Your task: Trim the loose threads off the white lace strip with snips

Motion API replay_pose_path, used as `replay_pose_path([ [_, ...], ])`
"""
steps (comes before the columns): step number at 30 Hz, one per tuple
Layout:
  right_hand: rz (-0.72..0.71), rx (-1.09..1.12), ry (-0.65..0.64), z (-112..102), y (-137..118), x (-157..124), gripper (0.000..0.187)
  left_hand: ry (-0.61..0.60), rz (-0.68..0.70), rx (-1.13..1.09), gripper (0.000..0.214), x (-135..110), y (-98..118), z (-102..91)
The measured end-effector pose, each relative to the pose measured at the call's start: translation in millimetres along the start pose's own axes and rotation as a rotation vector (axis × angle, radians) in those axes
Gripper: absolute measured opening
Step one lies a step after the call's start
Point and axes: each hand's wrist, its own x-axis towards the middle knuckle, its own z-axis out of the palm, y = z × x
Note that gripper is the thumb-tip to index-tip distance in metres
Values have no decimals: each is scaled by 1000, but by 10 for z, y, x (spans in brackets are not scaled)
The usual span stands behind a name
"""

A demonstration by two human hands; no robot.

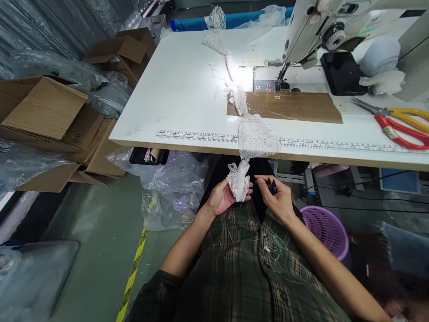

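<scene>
A long strip of white lace (258, 136) runs from the back of the white table, over its front edge and down to my lap. Its gathered end lies in my left hand (224, 197), whose fingers curl around it from below. Just to the right of the lace, my right hand (276, 197) is closed around a small dark pair of thread snips (272, 187), with the blades pointing up and away. Thumb and forefinger of that hand come close together near the lace; whether they hold a thread I cannot make out.
The sewing machine (301, 40) stands at the back right of the table (181, 80). Red-and-yellow-handled scissors (395, 120) and a black tray (345, 74) lie beside it. Cardboard boxes (47, 112) crowd the left. A purple basket (325, 230) is on the floor at right.
</scene>
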Motion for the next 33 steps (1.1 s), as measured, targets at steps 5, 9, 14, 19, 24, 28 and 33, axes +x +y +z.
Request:
replay_pose_path([
  [5, 21, 41, -50, 171, 0, 100, 30, 152, 94, 63, 27, 58, -98, 22],
  [9, 10, 99, 11, 228, 20, 95, 20, 201, 173, 105, 22, 28, -126, 25],
  [14, 94, 164, -53, 122, 79, -10, 26, 326, 248, 53, 18, -22, -96, -69],
  [19, 95, 158, -65, -22, 114, -16, 24, 266, 193, 62, 38, -15, -61, -163],
  [24, 3, -5, 170, -92, 96, 55, 20, 221, 240, -45, 46, 32, -25, -220],
  [28, -218, -160, 238, -21, 65, 71, 20, 287, 309, -37, 39, 83, -28, -193],
  [33, -227, -58, 0, 133, 19, 64, 19, 292, 290, 106, 37, 87, -41, -110],
])
